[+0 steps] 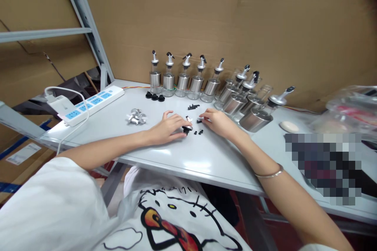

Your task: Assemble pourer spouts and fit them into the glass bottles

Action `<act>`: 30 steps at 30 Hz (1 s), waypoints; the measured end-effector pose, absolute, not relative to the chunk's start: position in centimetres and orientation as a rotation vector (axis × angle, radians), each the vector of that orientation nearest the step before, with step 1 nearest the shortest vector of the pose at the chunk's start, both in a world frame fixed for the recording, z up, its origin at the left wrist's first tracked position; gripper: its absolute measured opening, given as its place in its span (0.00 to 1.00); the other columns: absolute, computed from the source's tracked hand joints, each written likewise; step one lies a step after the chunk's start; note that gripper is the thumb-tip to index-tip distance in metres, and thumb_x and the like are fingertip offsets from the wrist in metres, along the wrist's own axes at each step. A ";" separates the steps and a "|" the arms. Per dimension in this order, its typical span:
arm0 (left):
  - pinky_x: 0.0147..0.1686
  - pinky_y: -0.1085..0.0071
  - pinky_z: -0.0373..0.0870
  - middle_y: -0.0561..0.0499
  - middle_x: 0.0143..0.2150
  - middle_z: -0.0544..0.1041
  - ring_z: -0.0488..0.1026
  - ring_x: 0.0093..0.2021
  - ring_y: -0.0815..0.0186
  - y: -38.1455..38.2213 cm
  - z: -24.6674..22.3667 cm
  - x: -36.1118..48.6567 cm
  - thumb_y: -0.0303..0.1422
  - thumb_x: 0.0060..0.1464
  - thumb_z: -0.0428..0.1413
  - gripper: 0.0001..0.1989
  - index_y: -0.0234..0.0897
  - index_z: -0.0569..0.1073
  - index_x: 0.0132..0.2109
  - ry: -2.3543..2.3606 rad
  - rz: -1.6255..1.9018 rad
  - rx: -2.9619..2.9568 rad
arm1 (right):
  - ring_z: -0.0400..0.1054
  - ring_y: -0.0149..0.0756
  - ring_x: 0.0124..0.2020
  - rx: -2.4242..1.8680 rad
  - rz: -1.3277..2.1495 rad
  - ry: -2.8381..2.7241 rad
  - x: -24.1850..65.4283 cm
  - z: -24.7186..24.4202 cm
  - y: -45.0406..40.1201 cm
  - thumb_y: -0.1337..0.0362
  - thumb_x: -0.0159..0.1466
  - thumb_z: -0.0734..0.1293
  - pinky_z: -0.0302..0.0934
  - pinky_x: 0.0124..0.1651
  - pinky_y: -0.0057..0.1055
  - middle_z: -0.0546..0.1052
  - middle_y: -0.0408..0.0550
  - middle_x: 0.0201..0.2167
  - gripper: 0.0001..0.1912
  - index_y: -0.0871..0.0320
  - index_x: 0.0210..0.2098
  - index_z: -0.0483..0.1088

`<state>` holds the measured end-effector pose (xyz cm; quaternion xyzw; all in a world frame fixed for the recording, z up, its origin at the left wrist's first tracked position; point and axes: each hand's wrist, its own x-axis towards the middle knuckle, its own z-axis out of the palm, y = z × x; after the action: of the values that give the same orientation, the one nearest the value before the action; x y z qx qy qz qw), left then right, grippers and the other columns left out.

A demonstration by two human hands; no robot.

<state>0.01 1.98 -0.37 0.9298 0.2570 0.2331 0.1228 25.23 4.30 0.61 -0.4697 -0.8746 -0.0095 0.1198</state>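
Note:
My left hand (168, 128) is closed on a pour spout (187, 128) with a silver cap and a ribbed black stopper, pinched low over the table. Just to its right, the fingertips of my right hand (217, 122) pinch a small black piece (199, 120), which looks like a spout flap. Between the hands and nearer to me lie several tiny black plugs (200, 131). Beyond them is a little pile of slim black flaps (193, 107). Loose silver spout parts (136, 117) sit left of my left hand, and black rubber stoppers (154, 97) stand farther back.
Glass bottles with steel sleeves (183, 83) line the back, most fitted with spouts. A white power strip (91, 104) with a plugged-in charger (61, 105) is at left. An oval pale object (289, 126) and plastic bags (353, 110) lie at right. Cardboard (206, 15) stands behind.

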 end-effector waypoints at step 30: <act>0.56 0.54 0.49 0.46 0.45 0.68 0.65 0.47 0.60 2.3 -1.2 0.0 0.36 0.61 0.52 0.14 0.42 0.69 0.54 0.740 0.694 2.838 | 0.71 0.34 0.28 -0.876 -0.170 -2.201 22.3 1.3 1.2 0.67 0.64 0.63 0.60 0.37 0.32 0.77 0.45 0.27 0.06 0.57 0.30 0.68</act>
<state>-0.03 2.32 -1.16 0.9397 0.2451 0.2298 0.0638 22.33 1.24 1.30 -0.3421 -0.8595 -0.0665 0.3739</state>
